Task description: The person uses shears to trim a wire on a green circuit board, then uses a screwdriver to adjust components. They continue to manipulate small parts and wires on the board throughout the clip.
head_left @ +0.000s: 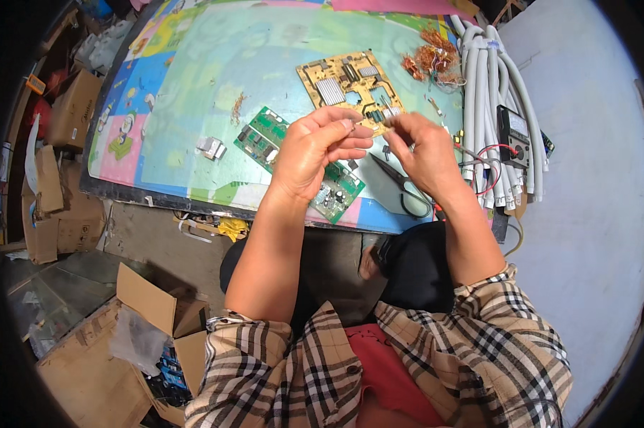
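Note:
My left hand (315, 146) is raised over the table, thumb and forefinger pinched on something too small to name. Close beside it, my right hand (429, 150) also has its fingertips together; what they hold, if anything, I cannot make out. Behind both hands lies a tan circuit board (329, 71) with silvery heat sinks. A green circuit board (343, 203) shows on either side of my left wrist, its middle hidden by the hand. Black-handled scissors (415, 203) rest under my right hand, blades pointing away from me.
A multimeter (513, 139) with red leads leans against a bundle of white tubes (479, 78) on the right. Tangled copper wire (432, 60) lies at the far right. A small silvery part (211, 148) sits to the left. An open cardboard box (183, 332) stands on the floor.

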Action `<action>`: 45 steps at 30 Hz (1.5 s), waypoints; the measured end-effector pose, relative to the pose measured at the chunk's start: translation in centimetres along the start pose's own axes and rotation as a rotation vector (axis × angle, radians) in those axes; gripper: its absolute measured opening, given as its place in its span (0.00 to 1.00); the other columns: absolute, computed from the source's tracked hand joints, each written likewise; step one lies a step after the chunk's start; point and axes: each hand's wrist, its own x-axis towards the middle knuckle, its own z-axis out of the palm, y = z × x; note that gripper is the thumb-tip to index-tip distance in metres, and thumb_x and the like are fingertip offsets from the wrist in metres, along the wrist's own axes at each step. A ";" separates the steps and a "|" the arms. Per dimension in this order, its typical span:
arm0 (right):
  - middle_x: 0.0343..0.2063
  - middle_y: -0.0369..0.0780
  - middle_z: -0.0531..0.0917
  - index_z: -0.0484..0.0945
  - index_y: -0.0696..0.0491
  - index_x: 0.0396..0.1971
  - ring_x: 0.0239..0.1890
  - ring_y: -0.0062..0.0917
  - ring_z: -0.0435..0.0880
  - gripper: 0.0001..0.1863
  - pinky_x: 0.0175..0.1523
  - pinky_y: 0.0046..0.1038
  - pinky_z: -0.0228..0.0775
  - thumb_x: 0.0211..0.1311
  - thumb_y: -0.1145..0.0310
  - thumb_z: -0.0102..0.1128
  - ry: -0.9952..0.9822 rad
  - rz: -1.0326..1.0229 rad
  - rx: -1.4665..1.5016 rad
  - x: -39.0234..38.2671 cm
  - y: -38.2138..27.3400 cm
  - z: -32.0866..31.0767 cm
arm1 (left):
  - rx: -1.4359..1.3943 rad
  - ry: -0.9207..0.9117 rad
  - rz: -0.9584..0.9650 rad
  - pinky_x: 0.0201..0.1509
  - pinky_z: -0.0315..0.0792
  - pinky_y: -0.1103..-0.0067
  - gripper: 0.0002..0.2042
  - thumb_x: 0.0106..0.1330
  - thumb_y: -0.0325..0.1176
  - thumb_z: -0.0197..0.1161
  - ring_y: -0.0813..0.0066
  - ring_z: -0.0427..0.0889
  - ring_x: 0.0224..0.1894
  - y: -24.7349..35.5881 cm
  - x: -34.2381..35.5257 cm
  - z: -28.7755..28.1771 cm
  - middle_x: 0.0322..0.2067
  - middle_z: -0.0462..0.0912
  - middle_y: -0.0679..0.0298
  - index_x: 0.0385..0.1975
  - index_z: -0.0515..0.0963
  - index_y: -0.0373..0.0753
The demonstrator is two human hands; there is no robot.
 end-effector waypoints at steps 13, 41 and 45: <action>0.31 0.40 0.79 0.81 0.57 0.37 0.33 0.27 0.78 0.13 0.38 0.26 0.70 0.47 0.76 0.66 0.038 -0.140 0.457 1.2 -1.1 2.7 | 0.176 -0.021 0.088 0.41 0.77 0.81 0.12 0.66 0.28 0.51 0.74 0.82 0.34 -0.3 -0.2 0.1 0.33 0.81 0.57 0.45 0.66 0.29; 0.31 0.35 0.82 0.79 0.59 0.36 0.33 0.15 0.78 0.07 0.40 0.18 0.71 0.58 0.75 0.61 -0.181 0.178 0.917 0.6 1.0 1.4 | 0.997 0.241 0.466 0.19 0.65 0.76 0.06 0.52 0.25 0.59 0.71 0.70 0.13 -0.4 -1.4 3.0 0.13 0.71 0.60 0.18 0.70 0.35; 0.30 0.35 0.82 0.79 0.60 0.36 0.34 0.15 0.79 0.07 0.40 0.18 0.72 0.58 0.75 0.60 -0.187 0.168 0.908 0.7 0.6 1.2 | 1.147 0.226 0.756 0.18 0.61 0.81 0.02 0.53 0.21 0.58 0.82 0.64 0.15 -1.1 -0.9 2.3 0.14 0.70 0.64 0.22 0.73 0.32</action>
